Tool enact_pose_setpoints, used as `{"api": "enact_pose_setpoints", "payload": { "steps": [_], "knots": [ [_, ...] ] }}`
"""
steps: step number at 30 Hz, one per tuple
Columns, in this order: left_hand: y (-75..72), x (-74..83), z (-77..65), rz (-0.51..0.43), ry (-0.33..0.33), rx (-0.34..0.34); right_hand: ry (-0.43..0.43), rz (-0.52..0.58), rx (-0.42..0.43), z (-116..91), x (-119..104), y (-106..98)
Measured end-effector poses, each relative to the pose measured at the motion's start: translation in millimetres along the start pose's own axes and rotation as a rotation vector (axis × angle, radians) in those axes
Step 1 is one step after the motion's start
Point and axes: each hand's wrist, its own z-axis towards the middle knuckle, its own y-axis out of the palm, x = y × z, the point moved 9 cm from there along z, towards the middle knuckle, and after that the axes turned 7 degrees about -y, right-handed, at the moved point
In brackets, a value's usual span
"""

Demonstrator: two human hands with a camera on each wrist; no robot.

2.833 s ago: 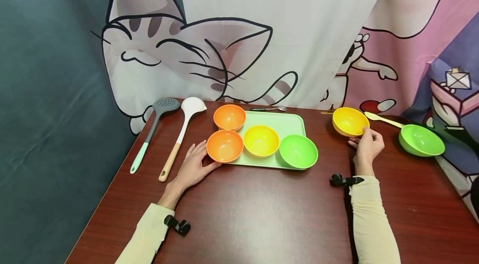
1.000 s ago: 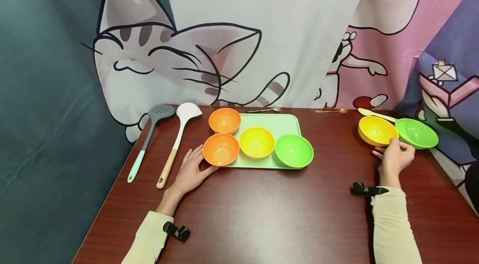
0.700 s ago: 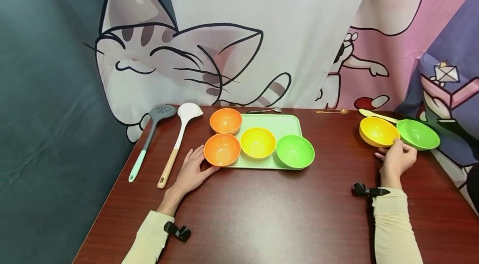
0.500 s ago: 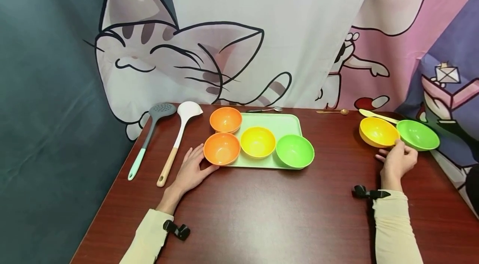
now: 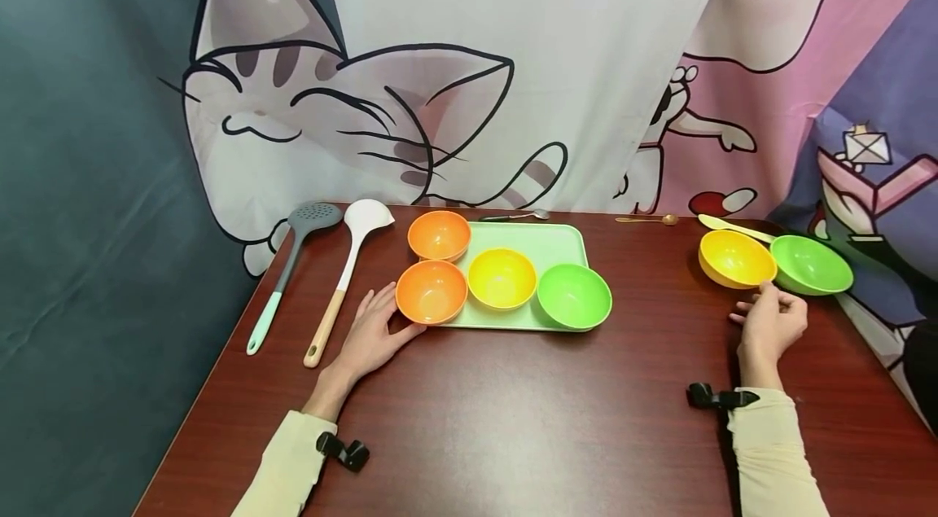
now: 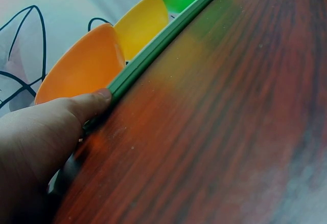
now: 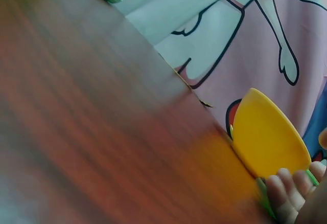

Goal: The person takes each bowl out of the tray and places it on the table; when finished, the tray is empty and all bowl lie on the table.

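Note:
My left hand (image 5: 372,335) rests on the table at the front left corner of the pale green tray (image 5: 560,236). Its thumb touches the tray's edge in the left wrist view, and its fingers lie alongside the front orange bowl (image 5: 431,293). On the right, a yellow bowl (image 5: 736,259) stands upright beside a green bowl (image 5: 812,265). My right hand (image 5: 775,327) is just in front of the yellow bowl, fingers loosely curled, fingertips close to its rim. In the right wrist view, that bowl (image 7: 268,134) sits beyond the fingertips.
Another orange bowl (image 5: 439,235), a yellow bowl (image 5: 501,279) and a green bowl (image 5: 574,296) stand on or over the tray. A slotted turner (image 5: 289,273) and a white ladle (image 5: 352,260) lie left. Small spoons (image 5: 540,214) and a pale yellow knife (image 5: 721,225) lie along the back.
My right hand has moved the yellow bowl rightward until it stands by the green one, then let go and drawn back slightly. The left hand has stayed at the tray's corner.

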Motion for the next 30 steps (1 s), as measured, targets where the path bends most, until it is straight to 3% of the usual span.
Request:
{"api": "enact_pose_setpoints", "payload": {
  "steps": [6, 13, 19, 25, 30],
  "knots": [
    [-1.7, 0.8, 0.1, -0.009, -0.007, 0.001, -0.171, 0.2, 0.04, -7, -10, 0],
    [0.9, 0.6, 0.4, 0.001, -0.002, -0.001, -0.319, 0.251, -0.032, -17, -19, 6],
    [2.1, 1.0, -0.9, -0.01, -0.006, 0.0, -0.355, 0.274, -0.115, -23, -23, 15],
    [1.7, 1.0, -1.9, -0.008, -0.011, -0.001, -0.333, 0.331, -0.165, -28, -21, 21],
    [0.7, 1.2, -0.7, -0.005, -0.008, 0.0, -0.323, 0.403, -0.279, -35, -22, 32]
  ]
}}
